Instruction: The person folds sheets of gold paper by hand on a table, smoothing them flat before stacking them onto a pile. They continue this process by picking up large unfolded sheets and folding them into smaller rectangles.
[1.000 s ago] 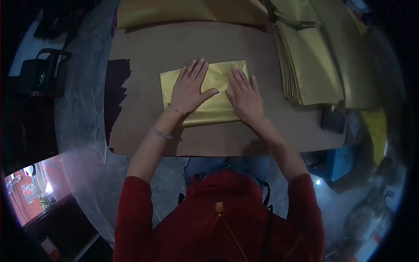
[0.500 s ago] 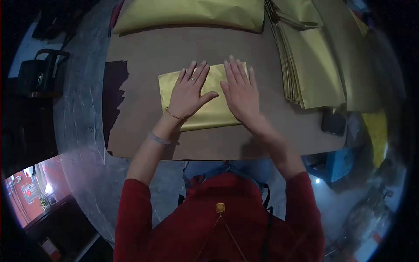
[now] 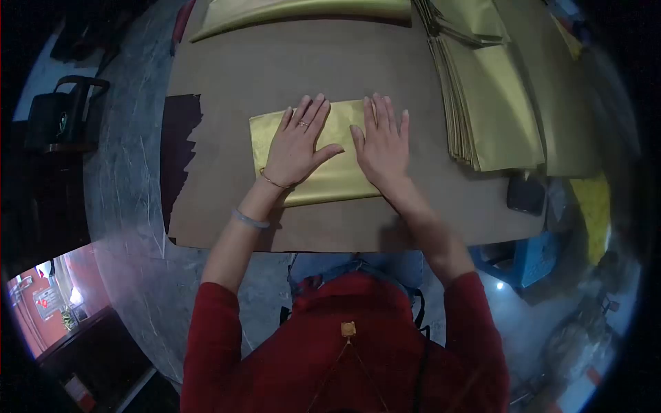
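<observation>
A folded gold sheet, probably paper or foil, lies flat on the brown tabletop in front of me. My left hand rests palm down on its left half, fingers stretched out and thumb apart. On the sheet's right edge lies my right hand, also flat, with its fingers extended and slightly spread. The sheet's right edge is hidden under that hand. Neither hand grips anything.
To the right lies a stack of folded gold sheets. A larger gold sheet lies along the far side. A dark phone-like object sits at the brown table's right front corner. A blue stool stands below.
My right hand has shifted slightly toward me and to the right on the sheet. The large gold sheet at the far side has moved away from me. My left hand stays in place.
</observation>
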`<state>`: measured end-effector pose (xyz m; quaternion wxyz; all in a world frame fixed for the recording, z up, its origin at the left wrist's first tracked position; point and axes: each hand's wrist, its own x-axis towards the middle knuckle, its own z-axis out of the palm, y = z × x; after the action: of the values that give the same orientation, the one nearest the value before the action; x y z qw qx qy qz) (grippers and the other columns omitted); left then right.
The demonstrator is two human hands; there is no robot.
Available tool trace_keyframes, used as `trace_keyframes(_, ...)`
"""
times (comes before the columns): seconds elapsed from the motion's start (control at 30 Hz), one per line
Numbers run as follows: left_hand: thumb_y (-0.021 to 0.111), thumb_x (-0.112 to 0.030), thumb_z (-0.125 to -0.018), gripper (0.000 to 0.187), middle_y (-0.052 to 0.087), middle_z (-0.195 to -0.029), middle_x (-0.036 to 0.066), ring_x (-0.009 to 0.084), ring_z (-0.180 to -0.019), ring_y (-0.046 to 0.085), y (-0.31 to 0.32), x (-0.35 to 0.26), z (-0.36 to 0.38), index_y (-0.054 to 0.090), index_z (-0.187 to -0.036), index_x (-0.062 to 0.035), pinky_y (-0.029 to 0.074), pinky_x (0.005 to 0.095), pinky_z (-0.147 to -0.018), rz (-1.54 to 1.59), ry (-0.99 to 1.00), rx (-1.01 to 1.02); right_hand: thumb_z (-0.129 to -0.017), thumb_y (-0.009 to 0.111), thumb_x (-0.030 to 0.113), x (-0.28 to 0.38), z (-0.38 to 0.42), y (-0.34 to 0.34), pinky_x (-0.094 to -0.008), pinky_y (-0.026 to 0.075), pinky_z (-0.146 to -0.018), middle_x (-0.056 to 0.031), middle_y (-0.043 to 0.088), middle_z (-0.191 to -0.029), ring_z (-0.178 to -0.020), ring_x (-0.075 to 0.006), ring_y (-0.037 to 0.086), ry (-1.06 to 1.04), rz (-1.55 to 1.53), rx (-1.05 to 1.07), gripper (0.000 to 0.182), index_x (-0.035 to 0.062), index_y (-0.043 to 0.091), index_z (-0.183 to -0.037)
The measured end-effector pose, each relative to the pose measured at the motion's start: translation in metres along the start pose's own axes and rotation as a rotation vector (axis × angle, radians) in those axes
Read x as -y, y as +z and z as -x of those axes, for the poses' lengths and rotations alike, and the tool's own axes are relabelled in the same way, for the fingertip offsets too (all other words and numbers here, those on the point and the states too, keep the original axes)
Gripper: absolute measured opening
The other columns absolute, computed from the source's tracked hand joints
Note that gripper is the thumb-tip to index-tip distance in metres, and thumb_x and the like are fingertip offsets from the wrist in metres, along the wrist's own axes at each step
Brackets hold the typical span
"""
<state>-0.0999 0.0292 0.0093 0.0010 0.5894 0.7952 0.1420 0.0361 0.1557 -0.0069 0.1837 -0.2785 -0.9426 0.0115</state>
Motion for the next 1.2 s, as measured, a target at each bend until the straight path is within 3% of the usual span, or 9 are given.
trace_keyframes(0.23,0.054,-0.054,-0.084,0.077,0.031,-0.147,0.008,0.0272,-0.137,0.025,0.000,0.001,0.001,0.032,-0.141,-0.0074,0.021,0.0459,-0.110,0.020,0.009,0.008,-0.094,0.044,0.035,-0.003,0.000,0.000,-0.0566,0.022,-0.106,-0.0135,0.038,-0.138,-0.133,-0.0288,0.031,-0.001,-0.023,0.004,0.052,0.0061,0.039,-0.136)
trace_keyframes(0.43,0.048,-0.060,-0.084,0.078,0.035,-0.144,0.011,0.0297,-0.134,0.031,0.001,0.001,0.001,0.036,-0.138,-0.0041,0.025,0.0478,-0.108,0.003,0.029,-0.013,-0.092,0.046,0.037,-0.003,0.001,-0.001,-0.0584,0.024,-0.104,-0.0136,0.035,-0.138,-0.134,-0.0304,0.029,0.044,-0.054,0.043,0.055,0.0067,0.037,-0.138)
trace_keyframes(0.77,0.050,-0.055,-0.086,0.077,0.031,-0.146,0.012,0.0297,-0.136,0.027,-0.002,0.000,0.002,0.031,-0.141,-0.0048,0.021,0.0444,-0.111,0.043,0.016,-0.007,-0.093,0.045,0.040,-0.017,-0.004,-0.002,-0.0532,0.023,-0.107,-0.0117,0.035,-0.142,-0.134,-0.0274,0.030,0.001,-0.092,0.082,0.057,0.0070,0.036,-0.138)
trace_keyframes(1.0,0.050,-0.050,-0.087,0.073,0.034,-0.143,0.015,0.0309,-0.135,0.028,-0.022,0.022,0.016,0.033,-0.138,-0.0013,0.021,0.0469,-0.110,-0.023,-0.188,0.014,-0.091,0.049,0.035,-0.017,-0.004,-0.008,-0.0533,0.021,-0.108,-0.0114,0.034,-0.142,-0.134,-0.0273,0.029,0.006,-0.111,0.102,0.056,0.0059,0.037,-0.138)
trace_keyframes(1.13,0.053,-0.047,-0.087,0.070,0.038,-0.140,0.016,0.0333,-0.131,0.034,-0.032,0.047,0.023,0.035,-0.136,0.0000,0.025,0.0478,-0.108,0.006,-0.217,-0.028,-0.090,0.050,0.035,-0.016,-0.004,-0.006,-0.0538,0.020,-0.108,-0.0116,0.032,-0.143,-0.135,-0.0274,0.028,0.014,-0.103,0.111,0.058,0.0058,0.036,-0.138)
trace_keyframes(1.17,0.061,-0.040,-0.084,0.061,0.048,-0.129,0.015,0.0338,-0.120,0.045,-0.033,0.051,0.023,0.046,-0.127,-0.0004,0.036,0.0453,-0.100,0.005,-0.185,-0.152,-0.090,0.050,0.035,-0.014,-0.005,-0.007,-0.0538,0.020,-0.108,-0.0116,0.032,-0.143,-0.135,-0.0274,0.028,0.012,-0.103,0.114,0.058,0.0058,0.036,-0.138)
trace_keyframes(1.2,0.061,-0.040,-0.084,0.061,0.048,-0.129,0.015,0.0338,-0.120,0.045,-0.034,0.053,0.023,0.046,-0.127,-0.0004,0.036,0.0453,-0.100,0.007,-0.187,-0.150,-0.090,0.050,0.035,-0.014,-0.006,-0.009,-0.0536,0.020,-0.108,-0.0119,0.033,-0.142,-0.135,-0.0277,0.028,0.023,-0.105,0.133,0.057,0.0059,0.036,-0.138)
